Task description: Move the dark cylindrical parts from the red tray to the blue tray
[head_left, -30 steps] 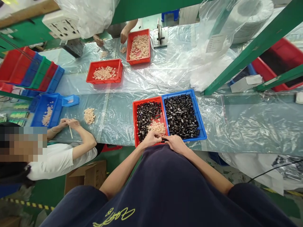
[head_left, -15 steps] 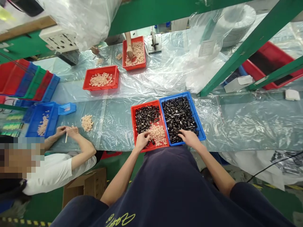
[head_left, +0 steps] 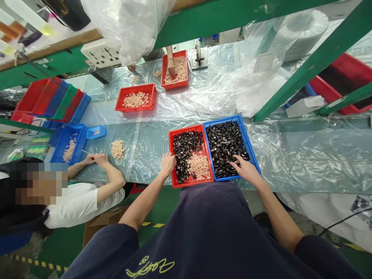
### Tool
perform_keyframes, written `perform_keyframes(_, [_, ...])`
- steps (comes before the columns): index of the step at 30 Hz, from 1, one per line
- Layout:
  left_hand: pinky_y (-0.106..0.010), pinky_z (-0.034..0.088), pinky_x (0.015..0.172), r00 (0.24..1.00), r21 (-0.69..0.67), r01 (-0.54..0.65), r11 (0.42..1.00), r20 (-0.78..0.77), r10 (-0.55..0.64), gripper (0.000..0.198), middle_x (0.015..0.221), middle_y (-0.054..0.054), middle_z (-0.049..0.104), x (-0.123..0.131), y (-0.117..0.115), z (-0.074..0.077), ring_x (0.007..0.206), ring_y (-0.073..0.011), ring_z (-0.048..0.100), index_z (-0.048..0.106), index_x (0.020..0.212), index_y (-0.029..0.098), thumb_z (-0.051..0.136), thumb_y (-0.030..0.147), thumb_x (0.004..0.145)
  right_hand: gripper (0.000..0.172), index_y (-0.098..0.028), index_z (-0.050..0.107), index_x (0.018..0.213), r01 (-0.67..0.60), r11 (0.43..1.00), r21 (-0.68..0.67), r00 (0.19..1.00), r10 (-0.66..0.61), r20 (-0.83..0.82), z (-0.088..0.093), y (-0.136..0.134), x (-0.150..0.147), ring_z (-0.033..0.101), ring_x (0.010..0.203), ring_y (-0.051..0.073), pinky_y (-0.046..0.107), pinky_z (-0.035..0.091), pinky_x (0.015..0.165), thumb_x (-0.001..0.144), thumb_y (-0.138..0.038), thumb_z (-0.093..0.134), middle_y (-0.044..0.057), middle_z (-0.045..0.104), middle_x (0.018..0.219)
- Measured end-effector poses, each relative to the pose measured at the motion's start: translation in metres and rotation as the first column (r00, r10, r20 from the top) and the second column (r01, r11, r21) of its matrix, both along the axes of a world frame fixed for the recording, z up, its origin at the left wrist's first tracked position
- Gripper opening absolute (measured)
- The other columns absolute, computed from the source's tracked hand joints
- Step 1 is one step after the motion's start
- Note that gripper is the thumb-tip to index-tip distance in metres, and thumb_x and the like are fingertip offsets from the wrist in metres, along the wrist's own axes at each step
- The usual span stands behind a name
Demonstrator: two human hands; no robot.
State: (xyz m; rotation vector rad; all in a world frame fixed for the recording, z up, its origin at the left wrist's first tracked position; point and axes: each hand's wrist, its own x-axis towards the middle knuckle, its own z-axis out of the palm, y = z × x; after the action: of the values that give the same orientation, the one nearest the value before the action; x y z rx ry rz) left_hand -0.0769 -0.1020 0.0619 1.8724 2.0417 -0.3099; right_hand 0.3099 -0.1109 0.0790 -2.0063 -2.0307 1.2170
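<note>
Two grips differ: left grip [head_left: 167, 164] curled, any hold hidden; right grip [head_left: 247, 170] open on black components [head_left: 225, 149].

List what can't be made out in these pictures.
Head view only:
- The small black parts in the blue plastic tray: too small to identify their exact kind.
- The left hand, at the red plastic tray: it hides whether it holds anything.
- The right hand: its fingers hide the parts beneath.
- The far co-worker's forearm: the body is hidden behind a clear plastic bag.
</note>
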Motion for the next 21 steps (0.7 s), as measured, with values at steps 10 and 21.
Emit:
perform_keyframes(10, [-0.040,0.056,0.082,0.965,-0.090,0.188,0.978,0.200,-0.167,0.033,0.115,-0.009,0.063,0.043,-0.016,-0.004,0.096,-0.0206,0.065,0.059,0.120,0.015,0.058,0.035,0.094,0.037,-0.020,0.063,0.120,-0.018,1.000,-0.015,0.999,0.018,-0.048,0.004,-0.011,-0.012,0.069,0.078,0.022,0.029,0.047,0.067,0.094,-0.039,0.043,0.007,0.075,0.101])
perform_keyframes(21, [-0.048,0.052,0.093,0.972,-0.054,0.225,0.973,0.078,-0.220,0.037,0.128,-0.011,0.057,0.051,-0.046,-0.020,0.111,-0.0257,0.059,0.056,0.126,0.016,0.060,0.033,0.093,0.032,-0.021,0.064,0.118,-0.097,0.995,0.008,0.989,0.098,-0.107,0.000,-0.014,-0.032,0.069,0.082,0.021,0.028,0.047,0.072,0.095,-0.034,0.046,0.005,0.075,0.097])
